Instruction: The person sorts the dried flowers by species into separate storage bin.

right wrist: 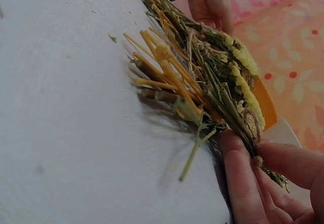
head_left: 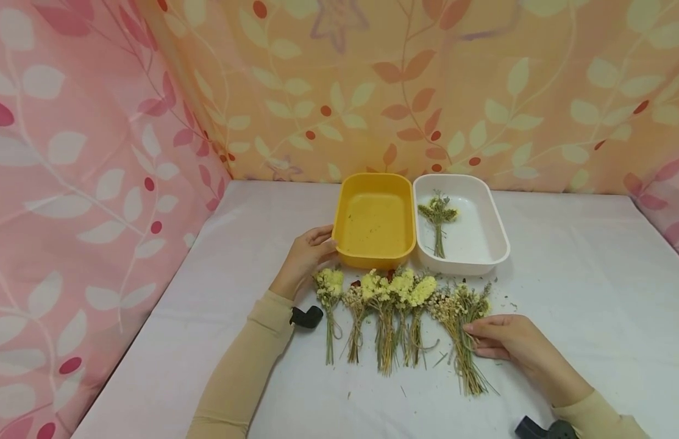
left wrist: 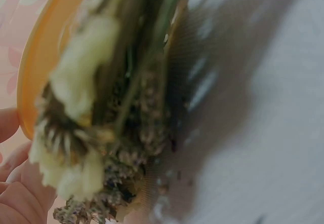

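Pinching a twine-tied, green-and-straw dried-flower bundle (head_left: 463,350) is the grip of the right hand (head_left: 512,341); the left hand (head_left: 305,255), its grip relaxed, touches a yellow rounded-rectangular tray (head_left: 376,247).

Passable over white tabletop (head_left: 581,292) right of white rounded tray (head_left: 460,267); blocked in front by tied yellow dried-flower bunches (head_left: 382,292)

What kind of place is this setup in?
Probably a small, screened-off indoor workspace: a white, seemingly cloth-covered table, orange leaf-patterned fabric behind it, and yellowish, twine-tied dried-flower bundles in front of a yellow, plastic-looking, rounded-rectangular tray.
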`<state>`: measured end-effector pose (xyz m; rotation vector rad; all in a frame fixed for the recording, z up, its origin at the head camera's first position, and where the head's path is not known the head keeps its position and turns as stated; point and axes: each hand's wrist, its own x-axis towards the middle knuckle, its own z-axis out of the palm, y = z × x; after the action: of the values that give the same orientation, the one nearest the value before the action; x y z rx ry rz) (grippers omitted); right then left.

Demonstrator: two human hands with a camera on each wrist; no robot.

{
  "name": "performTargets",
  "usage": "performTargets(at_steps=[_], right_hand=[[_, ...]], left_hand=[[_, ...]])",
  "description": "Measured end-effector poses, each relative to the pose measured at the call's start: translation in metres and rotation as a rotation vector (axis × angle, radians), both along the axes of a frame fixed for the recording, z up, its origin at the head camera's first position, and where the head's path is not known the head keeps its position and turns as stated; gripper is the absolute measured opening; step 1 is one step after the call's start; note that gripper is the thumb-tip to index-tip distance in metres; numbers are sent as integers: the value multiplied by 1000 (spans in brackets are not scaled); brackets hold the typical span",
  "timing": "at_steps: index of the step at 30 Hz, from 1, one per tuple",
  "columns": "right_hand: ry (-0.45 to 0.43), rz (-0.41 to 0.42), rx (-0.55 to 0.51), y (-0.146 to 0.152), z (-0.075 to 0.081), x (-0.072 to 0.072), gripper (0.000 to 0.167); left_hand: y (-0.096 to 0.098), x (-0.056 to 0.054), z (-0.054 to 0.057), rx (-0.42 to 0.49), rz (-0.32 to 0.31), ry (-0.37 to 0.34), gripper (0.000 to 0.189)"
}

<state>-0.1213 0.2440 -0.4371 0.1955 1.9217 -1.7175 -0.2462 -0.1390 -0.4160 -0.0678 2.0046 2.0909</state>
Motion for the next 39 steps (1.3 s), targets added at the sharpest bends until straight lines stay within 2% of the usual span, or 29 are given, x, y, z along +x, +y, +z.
performTargets(at_steps=[3,6,8,14,22,26,30,39], right_hand=[[7,-4,18,1,1,1,20],[18,-23,32,4,4,2,15],[31,-39,7,8,8,2,10],[79,-66,-45,17,19,3,17],[139,-58,111,20,34,2,12],[206,-47,163,19,47,-6,11],[254,-35,141,20,60,-20,15],[285,-10,126,23,79,-51,17]], left_hand=[[0,0,0,6,0,-14,50],[0,0,-1,12,6,-29,51],[0,0,-1,6,6,-20,51],[-1,0,0,-20,4,22,48],[0,-1,1,-8,6,26,48],[0,-1,0,-17,15,20,48],[-2,1,0,-16,2,29,49],[-1,1,1,-7,0,12,49]])
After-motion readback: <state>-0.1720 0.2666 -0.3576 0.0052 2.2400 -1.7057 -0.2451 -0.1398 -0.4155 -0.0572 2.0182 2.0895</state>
